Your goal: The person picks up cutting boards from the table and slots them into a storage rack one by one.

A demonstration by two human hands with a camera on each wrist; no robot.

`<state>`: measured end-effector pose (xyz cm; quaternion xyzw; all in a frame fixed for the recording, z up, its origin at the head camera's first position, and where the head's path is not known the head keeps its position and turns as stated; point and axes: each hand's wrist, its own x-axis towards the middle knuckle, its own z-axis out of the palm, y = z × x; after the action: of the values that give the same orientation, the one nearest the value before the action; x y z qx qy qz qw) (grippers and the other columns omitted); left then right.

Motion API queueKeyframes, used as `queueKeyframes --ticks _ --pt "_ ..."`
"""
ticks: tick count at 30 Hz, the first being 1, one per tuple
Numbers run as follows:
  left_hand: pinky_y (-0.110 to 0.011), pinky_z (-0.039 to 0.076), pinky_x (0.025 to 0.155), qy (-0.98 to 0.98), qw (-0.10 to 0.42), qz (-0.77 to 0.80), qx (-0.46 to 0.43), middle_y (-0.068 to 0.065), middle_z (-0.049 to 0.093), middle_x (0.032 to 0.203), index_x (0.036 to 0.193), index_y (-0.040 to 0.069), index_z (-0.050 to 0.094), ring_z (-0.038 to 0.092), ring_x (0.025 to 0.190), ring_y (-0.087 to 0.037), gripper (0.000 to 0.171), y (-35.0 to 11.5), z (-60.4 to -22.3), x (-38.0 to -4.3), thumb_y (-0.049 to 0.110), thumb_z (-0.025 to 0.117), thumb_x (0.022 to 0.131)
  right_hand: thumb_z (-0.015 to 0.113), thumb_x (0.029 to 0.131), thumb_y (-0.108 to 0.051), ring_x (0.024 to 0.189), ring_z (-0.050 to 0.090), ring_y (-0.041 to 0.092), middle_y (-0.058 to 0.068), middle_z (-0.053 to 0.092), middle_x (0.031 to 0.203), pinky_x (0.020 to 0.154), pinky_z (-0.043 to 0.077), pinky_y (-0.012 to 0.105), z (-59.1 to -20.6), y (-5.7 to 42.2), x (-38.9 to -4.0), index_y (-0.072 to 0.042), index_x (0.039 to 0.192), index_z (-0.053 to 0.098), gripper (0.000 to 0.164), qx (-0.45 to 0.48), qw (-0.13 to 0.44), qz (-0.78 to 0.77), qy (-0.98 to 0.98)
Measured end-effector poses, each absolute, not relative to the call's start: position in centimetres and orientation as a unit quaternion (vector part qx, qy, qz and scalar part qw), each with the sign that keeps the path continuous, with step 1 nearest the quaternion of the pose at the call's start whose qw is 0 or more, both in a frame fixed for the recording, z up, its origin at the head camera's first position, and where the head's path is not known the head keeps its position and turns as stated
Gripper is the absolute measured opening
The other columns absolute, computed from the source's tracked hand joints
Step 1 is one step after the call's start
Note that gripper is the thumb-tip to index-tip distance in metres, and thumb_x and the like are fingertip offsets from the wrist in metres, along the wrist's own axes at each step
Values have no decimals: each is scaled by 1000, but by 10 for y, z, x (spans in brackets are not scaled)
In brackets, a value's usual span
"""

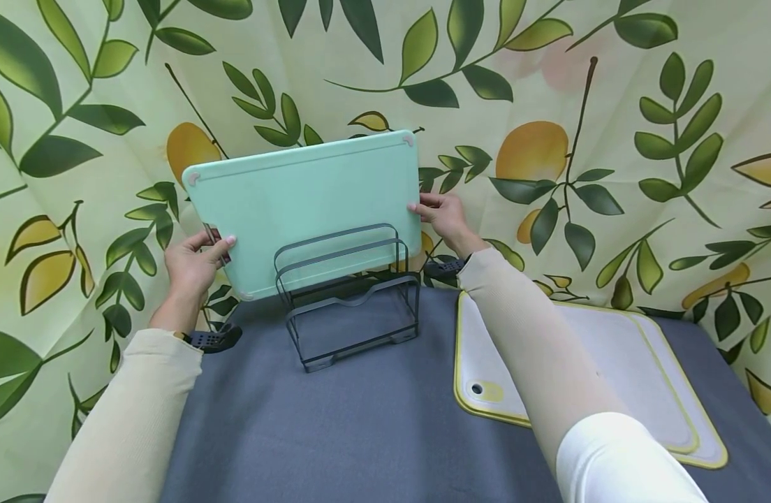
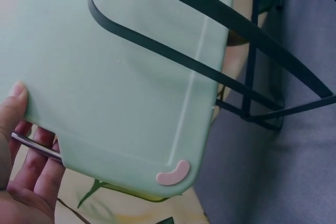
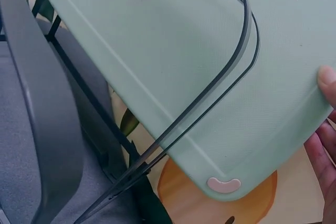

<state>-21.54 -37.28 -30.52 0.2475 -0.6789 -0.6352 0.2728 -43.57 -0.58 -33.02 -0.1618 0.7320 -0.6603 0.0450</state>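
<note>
Your left hand [image 1: 192,269] grips the mint board [image 1: 310,195] at nine o'clock; your right hand [image 1: 447,218] pinches it at three. The dark rack [image 3: 47,103] stands before it, toward six.

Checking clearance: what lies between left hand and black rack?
The green board, its lower left portion, lies between left hand and rack; head and left wrist views show this.

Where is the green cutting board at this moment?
In the head view, the green cutting board is left of centre, held between left grip and right grip, its lower part behind hoops of the dark rack.
</note>
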Motion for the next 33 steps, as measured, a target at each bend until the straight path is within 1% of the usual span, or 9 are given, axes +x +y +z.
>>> queueKeyframes --ticks 3,7,12,17,21,24,28,31,33 --pt "-11 54 61 -678 271 -637 247 5 57 88 83 24 73 64 67 3 14 -372 -308 -215 12 80 86 71 95 -12 117 65 26 20 62 140 102 54 39 -332 -5 -435 -1 136 63 43 -165 44 -662 730" --pt "-11 55 62 -674 270 -639 253 5 57 88 85 23 74 63 71 3 13 -373 -312 -214 11 80 86 72 95 -13 109 66 18 19 63 138 100 54 37 -335 -5 -434 -2 134 65 42 -171 45 -660 730" --pt "-11 55 60 -674 277 -636 254 6 59 85 86 22 74 65 65 5 15 -372 -316 -214 9 80 86 73 94 -15 96 67 8 16 66 136 94 56 32 -340 -4 -434 -3 131 67 40 -172 44 -663 727" --pt "-11 54 60 -683 279 -626 251 7 59 83 87 22 74 64 63 5 14 -368 -316 -216 10 80 86 73 93 -13 88 67 4 13 71 128 88 57 28 -344 -1 -434 -2 127 70 36 -172 35 -671 720" --pt "-11 54 60 -685 275 -622 260 10 61 82 88 22 75 63 64 5 13 -366 -317 -215 11 80 86 74 93 -12 87 67 3 12 71 126 87 57 27 -347 1 -433 -1 127 70 36 -169 37 -673 719" --pt "-11 54 61 -684 273 -624 262 11 62 82 91 20 75 63 65 4 12 -365 -319 -215 11 81 86 74 93 -13 87 67 2 14 69 130 88 57 28 -349 0 -433 -1 128 69 37 -165 40 -669 724" --pt "-11 54 61 -687 273 -621 261 10 61 82 89 22 75 63 64 4 13 -366 -323 -216 12 81 85 74 93 -14 87 65 2 17 67 133 87 55 27 -352 1 -434 -1 128 69 38 -163 47 -664 728" --pt "-11 54 62 -690 269 -618 264 9 59 84 87 23 74 62 70 2 12 -366 -325 -216 13 81 85 74 93 -15 88 64 2 15 68 132 87 53 27 -353 3 -434 -2 129 69 38 -160 53 -662 730" --pt "-11 54 63 -694 263 -614 269 8 58 86 90 22 74 61 75 1 11 -366 -327 -216 15 81 86 74 93 -15 90 64 2 14 69 132 89 53 28 -355 3 -434 -3 129 69 39 -159 55 -658 734"
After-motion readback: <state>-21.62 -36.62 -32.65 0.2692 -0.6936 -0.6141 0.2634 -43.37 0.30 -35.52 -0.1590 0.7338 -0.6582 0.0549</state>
